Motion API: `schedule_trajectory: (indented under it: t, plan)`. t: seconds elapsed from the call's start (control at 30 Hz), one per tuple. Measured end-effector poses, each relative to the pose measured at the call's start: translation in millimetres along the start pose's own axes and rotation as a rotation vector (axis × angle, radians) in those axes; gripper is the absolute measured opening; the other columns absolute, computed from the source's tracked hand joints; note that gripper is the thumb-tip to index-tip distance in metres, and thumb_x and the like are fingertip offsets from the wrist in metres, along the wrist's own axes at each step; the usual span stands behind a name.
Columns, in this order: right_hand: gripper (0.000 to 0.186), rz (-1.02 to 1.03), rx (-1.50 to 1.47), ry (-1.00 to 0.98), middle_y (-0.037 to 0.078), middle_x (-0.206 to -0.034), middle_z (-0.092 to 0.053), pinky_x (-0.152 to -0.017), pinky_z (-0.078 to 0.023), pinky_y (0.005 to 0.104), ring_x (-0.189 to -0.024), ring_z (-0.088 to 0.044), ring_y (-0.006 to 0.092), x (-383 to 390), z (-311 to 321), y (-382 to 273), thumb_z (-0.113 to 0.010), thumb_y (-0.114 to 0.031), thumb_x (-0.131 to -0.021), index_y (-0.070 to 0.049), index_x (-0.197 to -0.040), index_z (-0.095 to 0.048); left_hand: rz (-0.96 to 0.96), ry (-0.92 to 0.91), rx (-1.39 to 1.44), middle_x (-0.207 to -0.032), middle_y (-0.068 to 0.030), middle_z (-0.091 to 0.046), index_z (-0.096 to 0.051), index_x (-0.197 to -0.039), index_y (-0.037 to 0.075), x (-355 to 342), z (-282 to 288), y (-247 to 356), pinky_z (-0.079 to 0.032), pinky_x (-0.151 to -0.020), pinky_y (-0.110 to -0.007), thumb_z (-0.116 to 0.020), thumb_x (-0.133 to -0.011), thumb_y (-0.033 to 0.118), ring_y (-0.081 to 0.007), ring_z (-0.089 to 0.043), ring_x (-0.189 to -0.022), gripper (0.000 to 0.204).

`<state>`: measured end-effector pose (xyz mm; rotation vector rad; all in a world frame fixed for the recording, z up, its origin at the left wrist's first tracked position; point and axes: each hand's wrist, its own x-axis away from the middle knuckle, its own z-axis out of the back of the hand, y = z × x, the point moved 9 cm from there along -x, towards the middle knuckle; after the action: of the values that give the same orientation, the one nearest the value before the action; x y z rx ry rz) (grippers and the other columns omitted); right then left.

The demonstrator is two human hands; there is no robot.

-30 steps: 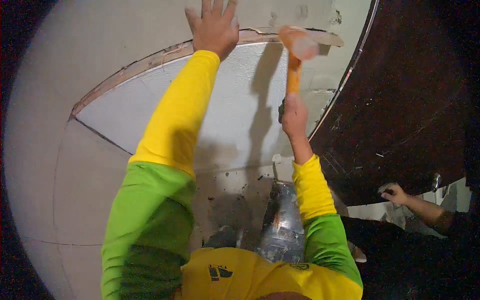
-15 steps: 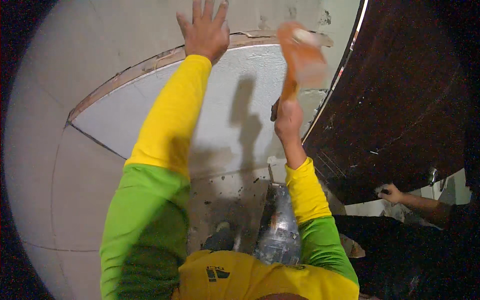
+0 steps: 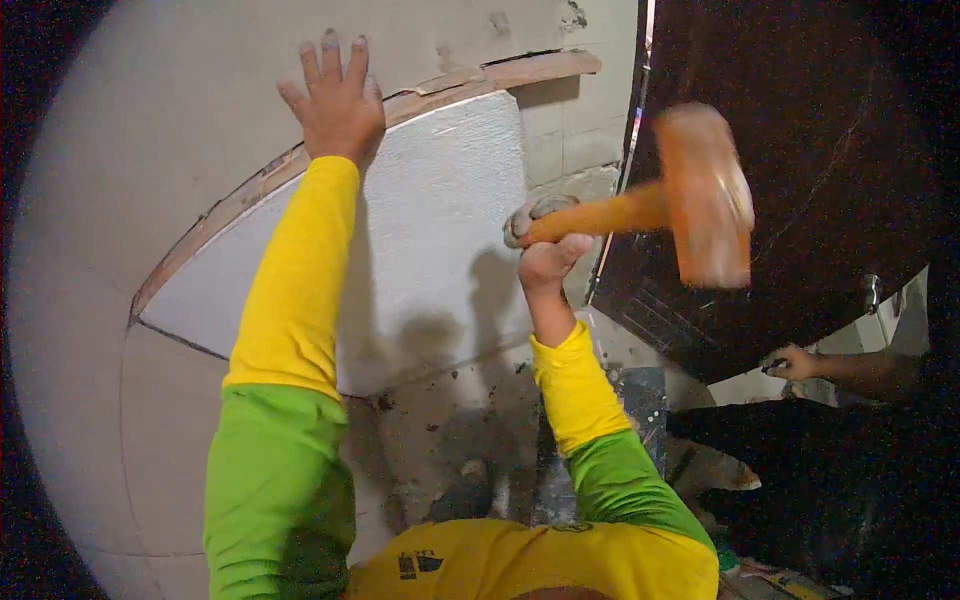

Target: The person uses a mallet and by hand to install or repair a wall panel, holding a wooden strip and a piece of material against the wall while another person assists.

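Observation:
My left hand [image 3: 340,110] lies flat with its fingers spread on the pale tiled wall [image 3: 180,150], its heel over a thin wooden strip [image 3: 545,68]. Below that strip is a white panel with a rough surface [image 3: 440,200]. In my right hand [image 3: 550,245] is the handle of a mallet with an orange head [image 3: 705,195]. The head is blurred by motion and points to the right, away from the white panel, in front of a dark brown door-like surface [image 3: 800,220]. Nothing touches the mallet head that I can see.
Another person's hand [image 3: 795,362] is at the right, below the dark surface, holding something small I cannot make out. A metal handle-like piece [image 3: 872,293] is fixed to the dark surface. A stained grey sheet [image 3: 640,395] lies beneath my right arm.
The mallet has swung from upright above my right hand over to the right. My left hand has shifted slightly left along the wooden strip, and the view has turned a little to the right.

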<state>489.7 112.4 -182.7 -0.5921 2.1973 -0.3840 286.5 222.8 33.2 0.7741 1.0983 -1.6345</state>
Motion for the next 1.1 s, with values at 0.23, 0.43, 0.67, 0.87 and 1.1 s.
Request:
schedule_trajectory:
  t: [0.23, 0.43, 0.67, 0.87, 1.1]
  plan:
    - [0.069, -0.277, 0.835, -0.101, 0.013, -0.064, -0.050, -0.057, -0.039, 0.0452, -0.060, -0.055, 0.0291, -26.9, 10.6, 73.4, -0.033, -0.063, -0.107, -0.003, -0.076, -0.051, -0.017, 0.046, 0.043, -0.167, -0.0096, -0.028, -0.044, -0.154, 0.024, -1.0, -8.1, 9.6, -0.013, -0.116, -0.077, -0.053, -0.100, 0.032, -0.0386, -0.017, -0.156, 0.056]
    - [0.069, -0.319, 0.187, 0.242, 0.011, -0.066, -0.052, -0.059, -0.041, 0.0429, -0.061, -0.053, 0.0231, 18.4, 31.9, 68.1, -0.033, -0.059, -0.108, -0.002, -0.075, -0.053, -0.027, 0.047, 0.057, -0.168, -0.0102, -0.028, -0.045, -0.154, 0.024, -0.1, -5.9, 4.3, -0.012, -0.117, -0.076, -0.053, -0.099, 0.032, -0.0393, -0.016, -0.156, 0.056]
    - [0.064, -0.530, 0.807, -0.085, 0.028, -0.083, -0.067, -0.067, -0.047, 0.0531, -0.071, -0.062, 0.0462, -15.0, 24.5, 83.2, -0.037, -0.052, -0.109, 0.003, -0.089, -0.064, -0.002, 0.008, 0.023, -0.168, -0.0102, -0.027, -0.043, -0.156, 0.025, 1.1, -16.5, 0.5, -0.011, -0.119, -0.074, -0.051, -0.100, 0.034, -0.0385, -0.014, -0.157, 0.057]
    - [0.048, -0.365, 0.918, -0.059, 0.017, -0.065, -0.052, -0.056, -0.042, 0.0456, -0.061, -0.054, 0.0309, 166.2, 106.8, 68.1, -0.044, -0.041, -0.107, -0.002, -0.081, -0.054, -0.022, 0.020, -0.002, -0.168, -0.0109, -0.028, -0.043, -0.156, 0.024, -2.3, -11.9, 10.3, -0.012, -0.119, -0.074, -0.050, -0.100, 0.034, -0.0386, -0.015, -0.157, 0.057]
    - [0.065, -1.317, 1.060, -0.092, 0.012, -0.063, -0.052, -0.056, -0.042, 0.0481, -0.058, -0.052, 0.0254, 481.9, 209.8, -3.4, -0.044, -0.058, -0.105, -0.001, -0.079, -0.061, -0.025, 0.136, 0.025, -0.166, -0.0102, -0.033, -0.046, -0.153, 0.025, 2.5, -4.3, -4.0, -0.015, -0.117, -0.075, -0.049, -0.098, 0.032, -0.0387, -0.022, -0.155, 0.055]
